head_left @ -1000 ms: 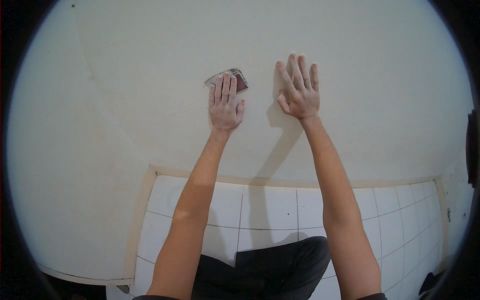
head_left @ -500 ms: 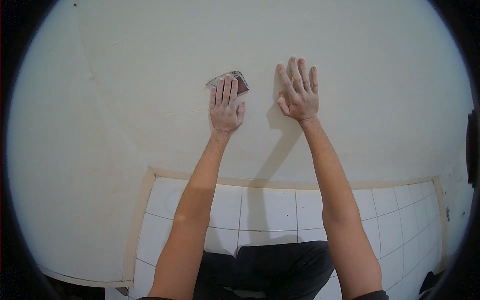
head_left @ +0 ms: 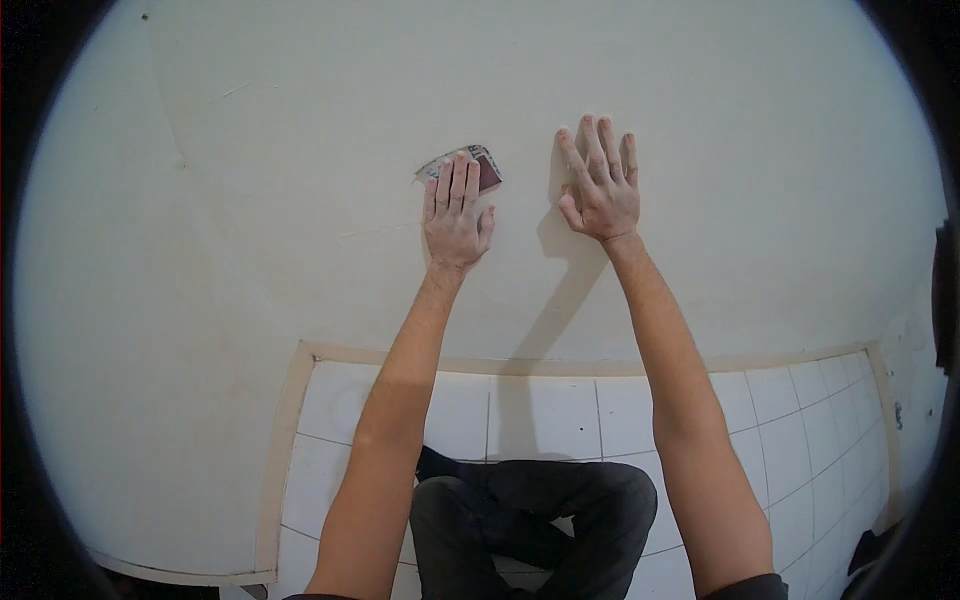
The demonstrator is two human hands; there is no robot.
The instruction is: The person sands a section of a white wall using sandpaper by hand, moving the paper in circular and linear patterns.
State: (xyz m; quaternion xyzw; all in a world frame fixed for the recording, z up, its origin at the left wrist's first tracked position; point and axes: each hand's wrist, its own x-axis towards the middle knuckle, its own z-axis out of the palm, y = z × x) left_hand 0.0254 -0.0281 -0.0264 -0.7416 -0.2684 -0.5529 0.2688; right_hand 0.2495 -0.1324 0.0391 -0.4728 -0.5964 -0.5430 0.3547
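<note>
A folded piece of sandpaper (head_left: pixel 489 172), with a reddish-brown face and a pale printed backing, lies against the cream wall (head_left: pixel 330 140). My left hand (head_left: pixel 455 215) holds it there under straight fingers kept close together, the thumb standing apart to the right. Part of the sandpaper is hidden beneath those fingers. To its right, my right hand (head_left: pixel 603 190) rests on the wall, open and holding nothing, with its fingers spread. Whitish dust coats both hands.
Below the wall runs a beige skirting strip (head_left: pixel 480 364), then a white tiled floor (head_left: pixel 545 410). My bent legs in dark trousers (head_left: pixel 540 500) are close beneath my arms. A dark object (head_left: pixel 943 300) stands at the right edge. Thin scratches (head_left: pixel 225 95) mark the wall.
My legs have shifted, and the bent knees now show more fully between my arms. The view has moved slightly. Both hands stay at nearly the same places on the wall.
</note>
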